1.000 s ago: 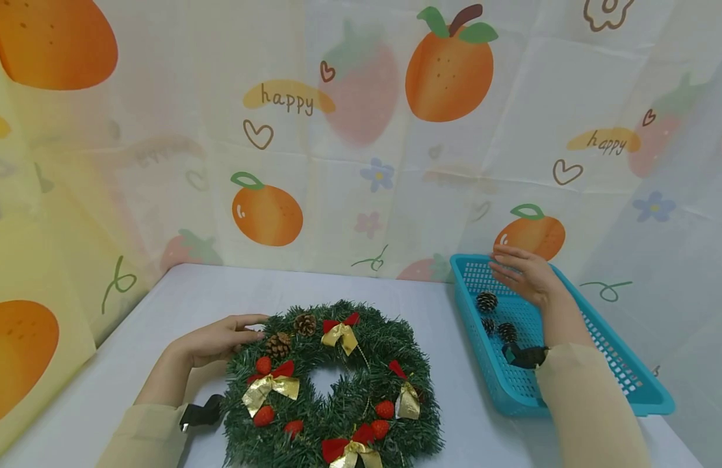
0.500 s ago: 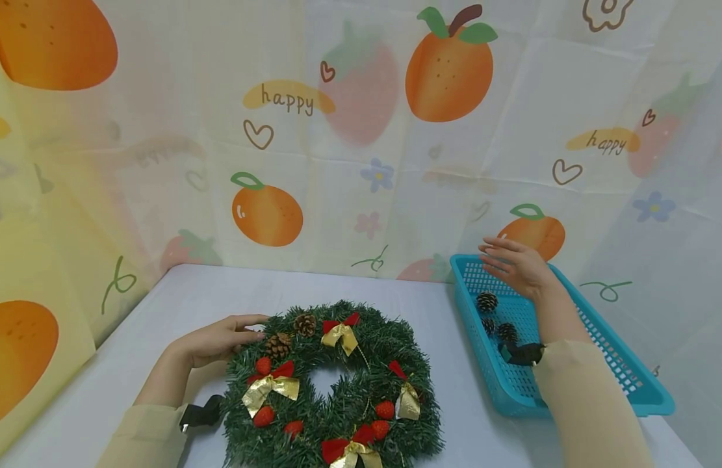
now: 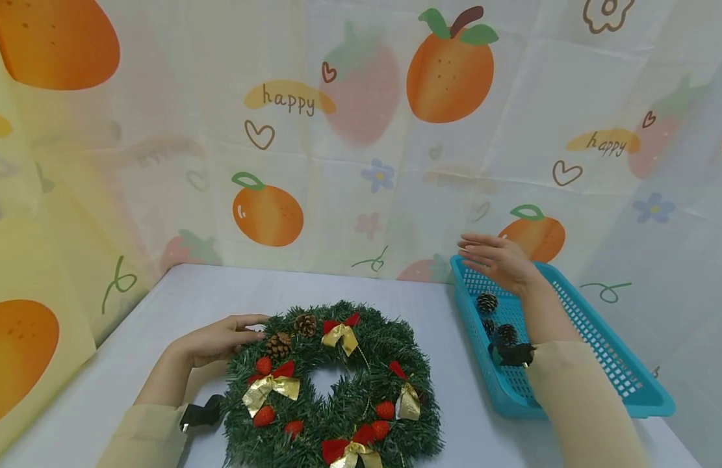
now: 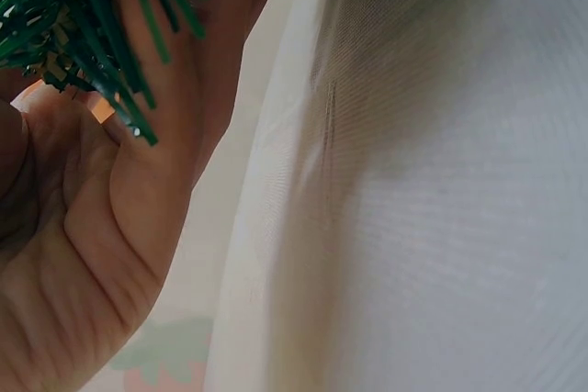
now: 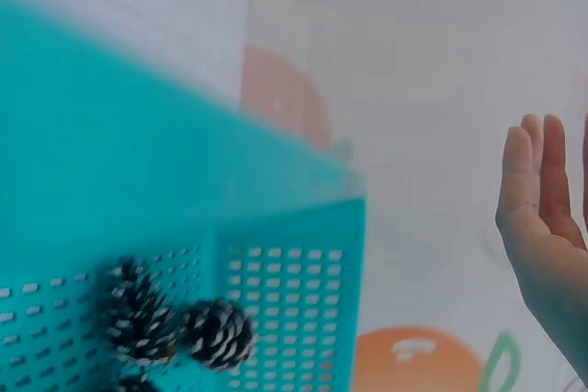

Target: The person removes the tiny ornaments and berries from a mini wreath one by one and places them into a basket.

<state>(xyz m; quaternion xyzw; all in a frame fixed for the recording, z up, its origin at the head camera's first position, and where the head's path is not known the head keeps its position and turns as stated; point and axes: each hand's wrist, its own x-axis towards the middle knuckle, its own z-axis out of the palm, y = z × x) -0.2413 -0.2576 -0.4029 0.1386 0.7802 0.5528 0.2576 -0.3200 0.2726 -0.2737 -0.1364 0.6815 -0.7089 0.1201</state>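
My left hand (image 3: pixel 223 338) holds the upper left edge of a green Christmas wreath (image 3: pixel 404 338) on the white table. Green needles cover part of its fingers in the left wrist view. The wreath carries two brown pine cones (image 3: pixel 279 345), red-and-gold bows (image 3: pixel 270 387) and several red berries (image 3: pixel 385 409). Over the back of a blue plastic basket (image 3: pixel 644 400), my right hand (image 3: pixel 501 260) is raised, fingers extended and holding nothing. White-tipped pine cones (image 3: pixel 487 301) lie inside the basket, and the right wrist view shows them near its wall.
The basket stands at the right of the white table (image 3: pixel 203 286), its back end near the printed curtain (image 3: pixel 337 214). A yellowish curtain (image 3: pixel 39 260) hangs at the left. Black wrist straps (image 3: pixel 203 414) with cameras sit on both arms.
My right hand has moved left over the basket, from above its middle towards its back left corner. The left hand and the wreath stay where they were.
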